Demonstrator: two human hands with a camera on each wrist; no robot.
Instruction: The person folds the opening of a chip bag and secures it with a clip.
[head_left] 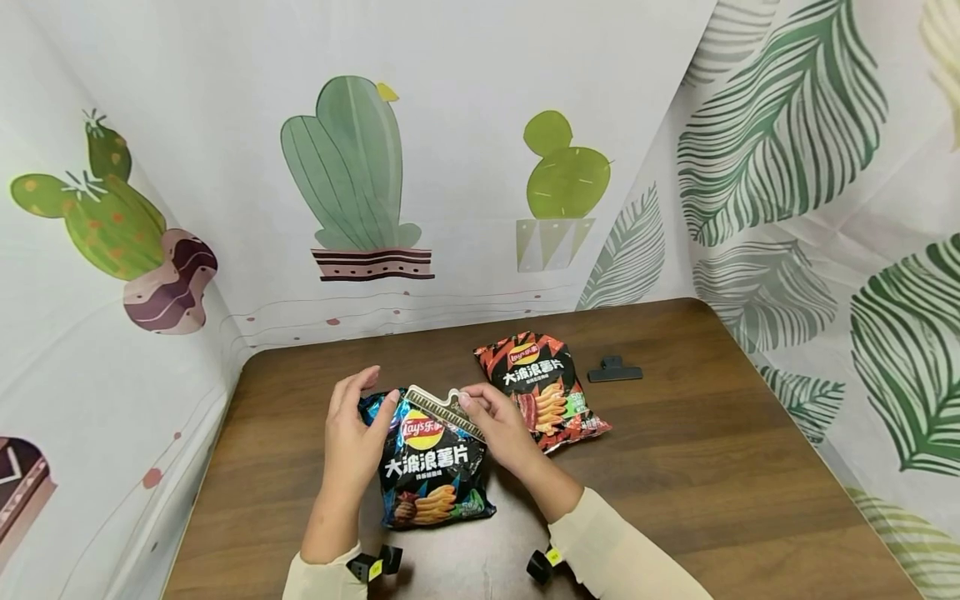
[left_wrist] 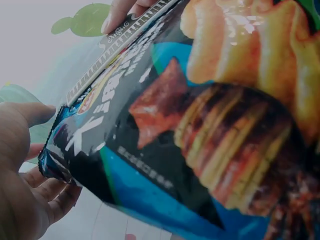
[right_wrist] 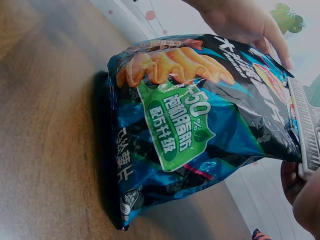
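Observation:
A blue-and-black bag of Lay's chips (head_left: 431,483) lies between the hands, its top edge raised off the table. Along that edge sits a long bag clip (head_left: 442,411) with a piano-key pattern, also visible in the right wrist view. My right hand (head_left: 501,423) pinches the clip by its hooked middle and right part. At the bag's top left corner is my left hand (head_left: 358,425). In the left wrist view its fingers (left_wrist: 52,195) curl behind that corner and the thumb lies near the clip's end. How firmly they grip cannot be told.
A red-and-black chip bag (head_left: 536,387) lies behind the right hand. Farther right, a black clip (head_left: 615,369) rests on the brown wooden table (head_left: 720,450). Printed cloth (head_left: 465,167) hangs along the table's back and sides.

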